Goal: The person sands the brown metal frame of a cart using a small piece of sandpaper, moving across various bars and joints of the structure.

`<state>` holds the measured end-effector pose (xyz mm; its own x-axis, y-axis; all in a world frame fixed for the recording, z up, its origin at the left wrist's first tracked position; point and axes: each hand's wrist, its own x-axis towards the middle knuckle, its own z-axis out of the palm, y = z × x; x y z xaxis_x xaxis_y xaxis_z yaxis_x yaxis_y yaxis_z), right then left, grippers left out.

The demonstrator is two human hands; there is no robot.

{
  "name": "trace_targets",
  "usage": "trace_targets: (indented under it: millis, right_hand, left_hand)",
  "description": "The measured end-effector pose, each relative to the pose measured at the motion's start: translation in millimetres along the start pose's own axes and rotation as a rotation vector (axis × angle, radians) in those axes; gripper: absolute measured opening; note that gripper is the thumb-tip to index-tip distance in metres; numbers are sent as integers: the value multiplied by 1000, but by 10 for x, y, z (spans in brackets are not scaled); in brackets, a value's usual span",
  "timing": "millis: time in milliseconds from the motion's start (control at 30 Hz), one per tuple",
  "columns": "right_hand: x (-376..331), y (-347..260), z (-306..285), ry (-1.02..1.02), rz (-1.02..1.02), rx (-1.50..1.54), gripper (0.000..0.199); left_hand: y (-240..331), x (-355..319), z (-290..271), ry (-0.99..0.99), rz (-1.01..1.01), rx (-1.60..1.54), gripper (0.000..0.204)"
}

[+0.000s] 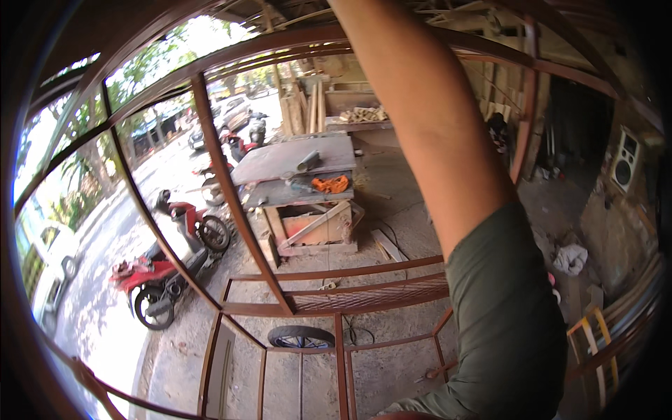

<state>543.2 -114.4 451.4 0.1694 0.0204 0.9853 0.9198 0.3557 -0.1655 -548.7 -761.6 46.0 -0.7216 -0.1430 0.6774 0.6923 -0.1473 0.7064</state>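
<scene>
My raised right arm (420, 126) crosses the picture from the lower right, in a dark green sleeve (507, 301). It runs out past the upper edge, so my right hand is hidden from view, along with whatever it may touch. No part of my left hand shows. Around the arm stands a large open frame of brown metal bars, with a slanting post (243, 196) on the left and a top rail (262, 47) passing behind the forearm. Low in the frame, a panel of diamond mesh (371, 299) sits between two crossbars.
A spoked wheel (301, 337) lies on the floor beyond the lower bars. Farther off, a worktable (290, 155) carries an orange cloth (330, 184) and a grey cylinder (308, 161). Red motorbikes (143, 273) stand left along the street. At right are a loudspeaker (625, 161) and a crumpled white bag (570, 259).
</scene>
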Motion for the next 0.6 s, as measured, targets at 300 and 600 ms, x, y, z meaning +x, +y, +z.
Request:
trace_targets:
  millis: [300, 600]
  right_hand:
    - [266, -2316, 520, 22, -123, 158, 50]
    - [309, -5488, 1679, 28, -132, 579, 52]
  left_hand:
    - [113, -806, 827, -137, 57, -28, 22]
    - [731, -1067, 1090, -66, -8, -75, 16]
